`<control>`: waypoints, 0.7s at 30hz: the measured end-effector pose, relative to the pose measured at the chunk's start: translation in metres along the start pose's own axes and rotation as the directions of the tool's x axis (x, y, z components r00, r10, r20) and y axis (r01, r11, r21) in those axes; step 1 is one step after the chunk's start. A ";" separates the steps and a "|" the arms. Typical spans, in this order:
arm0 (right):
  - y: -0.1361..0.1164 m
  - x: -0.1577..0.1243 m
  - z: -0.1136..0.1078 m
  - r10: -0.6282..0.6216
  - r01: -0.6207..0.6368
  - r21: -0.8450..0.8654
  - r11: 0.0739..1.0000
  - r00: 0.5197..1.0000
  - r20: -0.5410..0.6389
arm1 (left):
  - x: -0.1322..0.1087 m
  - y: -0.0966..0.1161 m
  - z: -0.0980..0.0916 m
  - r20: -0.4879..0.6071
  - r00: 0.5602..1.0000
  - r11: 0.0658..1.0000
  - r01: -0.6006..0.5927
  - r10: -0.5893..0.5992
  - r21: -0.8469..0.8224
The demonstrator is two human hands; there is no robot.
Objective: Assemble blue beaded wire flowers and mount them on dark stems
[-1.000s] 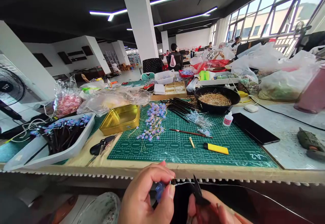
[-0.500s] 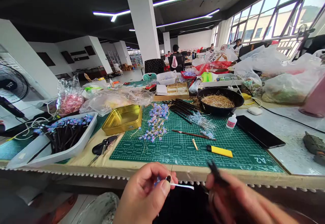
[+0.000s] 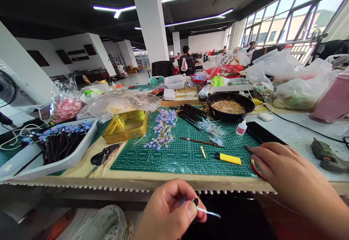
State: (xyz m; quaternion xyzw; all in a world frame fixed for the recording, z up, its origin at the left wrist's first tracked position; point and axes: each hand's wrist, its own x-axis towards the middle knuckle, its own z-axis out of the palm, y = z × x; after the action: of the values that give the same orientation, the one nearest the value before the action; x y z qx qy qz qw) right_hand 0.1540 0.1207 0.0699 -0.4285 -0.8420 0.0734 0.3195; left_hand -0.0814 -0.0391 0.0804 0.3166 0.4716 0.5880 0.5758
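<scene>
My left hand (image 3: 169, 212) is below the table edge, pinching a small blue bead flower (image 3: 183, 200) with a dark tip and a short white wire sticking out to the right. My right hand (image 3: 289, 176) lies over the right end of the green cutting mat (image 3: 180, 156), fingers curled round red-handled pliers (image 3: 253, 160) whose dark tip and red handle peek out at its left. A yellow utility knife (image 3: 228, 158) lies just left of that hand.
On the mat lie a heap of blue bead flowers (image 3: 162, 131), a brown pencil-like stick (image 3: 201, 142), a glue bottle (image 3: 241, 127) and a black phone (image 3: 263, 134). A gold tin (image 3: 125, 126), black scissors (image 3: 103, 156), a white tray of beaded stems (image 3: 51, 147) and a black bowl of straw (image 3: 230, 106) stand around.
My right hand rose from beside the left hand to the mat's right end, carrying the pliers. The long wire is gone from the flower; only a short white stub remains in my left hand.
</scene>
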 end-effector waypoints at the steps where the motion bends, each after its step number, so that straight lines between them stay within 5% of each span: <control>1: -0.018 -0.004 -0.003 -0.047 0.045 0.070 0.997 0.999 0.027 | 0.002 -0.003 0.002 0.038 0.999 1.000 0.010 -0.010 0.009; 3: -0.054 -0.013 -0.006 -0.093 -0.019 0.403 0.915 0.962 0.256 | 0.005 -0.010 0.007 0.116 0.992 0.999 0.052 -0.054 0.017; 5: -0.081 -0.022 -0.004 -0.124 -0.229 0.663 0.713 0.889 0.440 | 0.008 -0.017 0.012 0.179 0.977 0.993 0.117 -0.115 0.000; 8: -0.100 -0.032 0.003 -0.090 -0.574 0.725 0.381 0.757 0.647 | 0.010 -0.026 0.015 0.202 0.961 0.980 0.196 -0.187 -0.024; 10: -0.102 -0.036 0.006 -0.082 -0.652 0.704 0.282 0.715 0.694 | 0.009 -0.030 0.015 0.201 0.955 0.974 0.225 -0.220 -0.003; 21: -0.092 -0.048 0.025 -0.086 -0.560 0.805 0.197 0.808 0.584 | -0.006 -0.017 0.020 0.192 0.969 0.986 0.166 -0.156 -0.033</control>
State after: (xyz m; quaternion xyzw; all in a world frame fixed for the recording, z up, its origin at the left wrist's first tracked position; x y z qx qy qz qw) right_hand 0.0981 0.0303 0.0640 -0.2338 -0.5817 0.7342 0.2606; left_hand -0.0558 -0.0429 0.0733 0.3173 0.4248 0.5180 0.6712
